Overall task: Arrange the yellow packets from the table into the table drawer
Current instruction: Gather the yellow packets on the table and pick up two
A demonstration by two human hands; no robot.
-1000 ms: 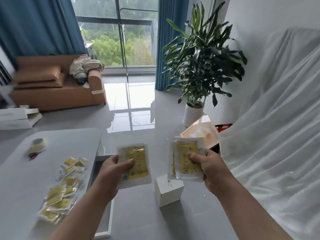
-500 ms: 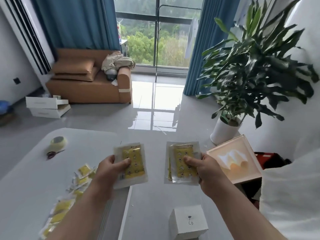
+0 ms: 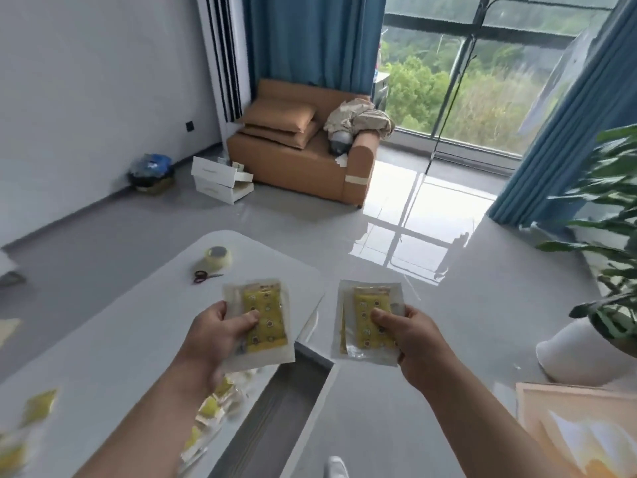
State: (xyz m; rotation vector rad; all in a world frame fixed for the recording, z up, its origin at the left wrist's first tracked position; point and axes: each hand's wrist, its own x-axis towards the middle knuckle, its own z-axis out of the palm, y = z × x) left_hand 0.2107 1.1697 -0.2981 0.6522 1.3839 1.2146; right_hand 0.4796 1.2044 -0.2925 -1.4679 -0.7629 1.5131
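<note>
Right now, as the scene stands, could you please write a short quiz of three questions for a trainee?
1. True or false: the table drawer stands open.
2. What lies beside the tape roll on the white table? A. scissors B. a pen C. a knife
3. What do the left hand and the right hand hold?

Key: 1 true. 2 A. 3 yellow packets, above the drawer's far end.
</note>
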